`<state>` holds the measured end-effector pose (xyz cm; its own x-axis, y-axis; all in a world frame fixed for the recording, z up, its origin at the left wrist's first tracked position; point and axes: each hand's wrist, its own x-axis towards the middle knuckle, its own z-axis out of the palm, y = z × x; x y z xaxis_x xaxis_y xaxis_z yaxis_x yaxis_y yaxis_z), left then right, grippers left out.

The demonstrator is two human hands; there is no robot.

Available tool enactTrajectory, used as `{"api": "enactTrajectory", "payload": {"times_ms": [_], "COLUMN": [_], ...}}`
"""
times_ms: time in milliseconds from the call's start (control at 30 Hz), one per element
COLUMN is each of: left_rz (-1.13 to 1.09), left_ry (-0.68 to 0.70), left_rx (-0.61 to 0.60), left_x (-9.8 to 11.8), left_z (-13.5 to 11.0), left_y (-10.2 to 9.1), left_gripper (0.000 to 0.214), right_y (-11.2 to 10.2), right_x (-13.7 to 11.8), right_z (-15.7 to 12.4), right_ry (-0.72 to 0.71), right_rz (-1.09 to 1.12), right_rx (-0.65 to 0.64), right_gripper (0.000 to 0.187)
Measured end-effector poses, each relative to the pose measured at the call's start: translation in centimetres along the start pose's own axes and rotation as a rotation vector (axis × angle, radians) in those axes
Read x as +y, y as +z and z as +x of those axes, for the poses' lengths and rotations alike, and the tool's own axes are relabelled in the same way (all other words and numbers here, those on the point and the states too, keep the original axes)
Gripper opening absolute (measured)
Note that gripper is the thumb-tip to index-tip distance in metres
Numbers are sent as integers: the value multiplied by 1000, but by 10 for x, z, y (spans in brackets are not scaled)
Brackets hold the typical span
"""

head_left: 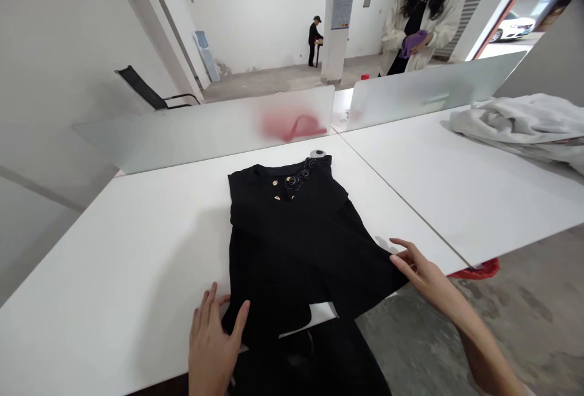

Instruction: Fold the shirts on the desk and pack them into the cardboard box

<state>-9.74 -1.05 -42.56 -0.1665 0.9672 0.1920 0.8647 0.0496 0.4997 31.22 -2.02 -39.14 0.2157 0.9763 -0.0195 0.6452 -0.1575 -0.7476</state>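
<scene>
A black top (pixel 292 244) lies spread on the white table (pixel 150 244), neckline away from me. Metallic buttons and dark flower-shaped trim mark its upper front. At the lower left corner, my left hand (pixel 214 335) is open, fingers spread, with the cloth's edge between thumb and forefinger. My right hand (pixel 422 271) is at the lower right corner, its forefinger and thumb apart and the thumb touching the black cloth. Its other fingers are partly hidden. The hem reaches the near table edge above my dark-clothed lap.
Frosted dividers (pixel 219 134) line the table's far side, with something red blurred behind. White cloth (pixel 524 119) is heaped at right. A small round white-and-black object (pixel 318 153) sits behind the top. Beyond, one person (pixel 424 25) holds purple cloth; another stands farther back. Red material (pixel 483 269) shows below the table.
</scene>
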Motion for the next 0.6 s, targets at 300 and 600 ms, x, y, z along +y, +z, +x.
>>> {"api": "enactTrajectory", "payload": {"times_ms": [300,600], "left_rz": [-323,-502], "left_ry": [-400,-417], "left_rx": [-247,-114], "left_x": [51,59], "left_z": [-4,-30], "left_y": [-36,-69], "left_gripper": [80,82], "right_y": [5,-11], "right_x": [-25,-7], "right_z": [-10,-27], "right_ry": [-19,-40], "right_rz": [192,384], "right_rx": [-259,-208], "right_gripper": [66,34]}}
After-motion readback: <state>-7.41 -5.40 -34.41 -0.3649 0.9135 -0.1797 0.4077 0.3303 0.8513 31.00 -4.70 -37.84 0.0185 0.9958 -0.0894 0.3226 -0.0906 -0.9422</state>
